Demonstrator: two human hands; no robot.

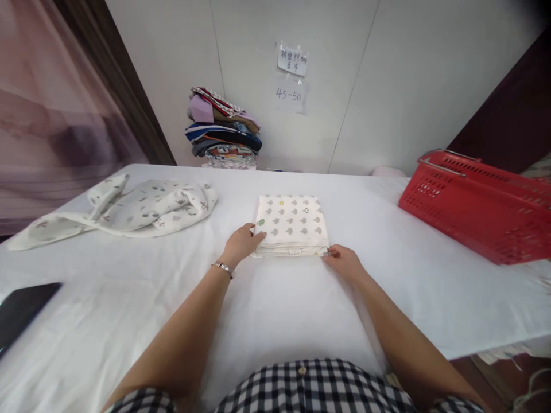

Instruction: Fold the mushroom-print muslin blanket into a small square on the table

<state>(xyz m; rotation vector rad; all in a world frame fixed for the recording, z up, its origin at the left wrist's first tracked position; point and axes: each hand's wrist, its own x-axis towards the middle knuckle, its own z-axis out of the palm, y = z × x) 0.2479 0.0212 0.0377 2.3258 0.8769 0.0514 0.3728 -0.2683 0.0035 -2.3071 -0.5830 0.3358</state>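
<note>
A folded white cloth (pixel 293 221) with grey tree-like prints and a few green and yellow ones lies flat in front of me, its layered folds facing my body. My left hand (pixel 240 244) grips its left front corner, thumb on top and the other fingers along the side. At the right front corner, my right hand (pixel 345 262) pinches the edge between thumb and fingers; the fingertips are partly hidden. To the left lies a crumpled white cloth (pixel 159 209) with leaf and plant prints, touched by neither hand.
A white cover (pixel 284 321) spreads over the table. On the right stands a red plastic basket (pixel 477 212) with metal handles. A stack of folded fabrics (pixel 224 132) rises at the back against the wall. A dark flat object (pixel 26 310) lies at the left edge.
</note>
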